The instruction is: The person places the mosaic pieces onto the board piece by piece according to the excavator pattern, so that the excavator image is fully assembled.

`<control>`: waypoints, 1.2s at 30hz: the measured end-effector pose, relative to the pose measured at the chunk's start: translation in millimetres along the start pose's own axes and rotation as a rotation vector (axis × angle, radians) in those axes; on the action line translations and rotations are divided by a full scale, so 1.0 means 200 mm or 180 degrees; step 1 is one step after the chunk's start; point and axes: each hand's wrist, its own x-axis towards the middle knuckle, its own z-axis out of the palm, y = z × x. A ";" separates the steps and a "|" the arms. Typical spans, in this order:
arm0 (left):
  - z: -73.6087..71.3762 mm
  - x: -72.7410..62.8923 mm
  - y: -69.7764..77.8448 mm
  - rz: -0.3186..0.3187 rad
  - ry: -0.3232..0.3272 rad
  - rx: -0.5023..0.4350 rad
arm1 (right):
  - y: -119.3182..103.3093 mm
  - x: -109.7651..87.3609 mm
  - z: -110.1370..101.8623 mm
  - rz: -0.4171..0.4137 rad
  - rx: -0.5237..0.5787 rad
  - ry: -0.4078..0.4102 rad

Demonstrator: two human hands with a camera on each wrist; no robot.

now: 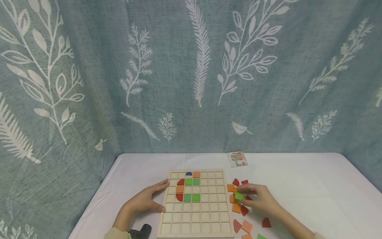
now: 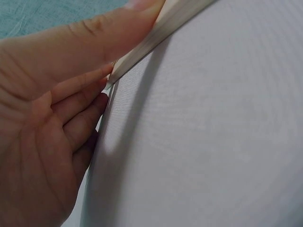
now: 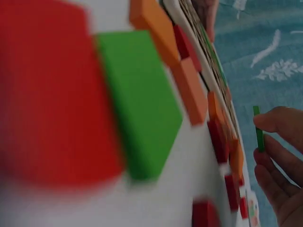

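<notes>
My right hand [image 1: 259,199] pinches a green square tile [image 1: 239,195] between thumb and fingers, over the loose tiles beside the board's right side. In the right wrist view the held tile shows edge-on, raised off the table. A wooden grid board [image 1: 209,217] lies in front of me. Its upper left cells hold several tiles: a blue half-round [image 1: 189,173], red quarter-rounds [image 1: 180,182], orange squares and green squares [image 1: 196,197]. My left hand [image 1: 146,199] rests at the board's left edge, thumb on the rim and fingers spread along the side.
Loose orange tiles [image 1: 236,208], red quarter-rounds [image 1: 266,222] and a salmon square [image 1: 246,226] lie right of the board. A green piece [image 3: 139,99] lies near the right wrist camera. A small pattern card [image 1: 237,159] is at the back; a curtain hangs behind the white table [image 1: 313,186].
</notes>
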 end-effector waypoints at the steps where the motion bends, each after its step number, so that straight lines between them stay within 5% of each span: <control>1: 0.00 0.00 0.00 -0.0009 -0.0002 0.0008 | -0.01 0.02 0.02 -0.0094 0.0026 -0.0016; 10: -0.01 -0.01 0.02 -0.0026 -0.0008 0.0040 | -0.11 0.26 0.19 -0.0452 0.0117 -0.0240; 19: 0.00 0.00 0.00 -0.0036 0.0008 0.0033 | -0.18 0.46 0.36 -0.0923 -0.0256 -0.0395; 36: 0.00 0.00 -0.01 -0.0060 0.0013 0.0024 | -0.22 0.51 0.45 -0.1317 -0.1015 -0.0449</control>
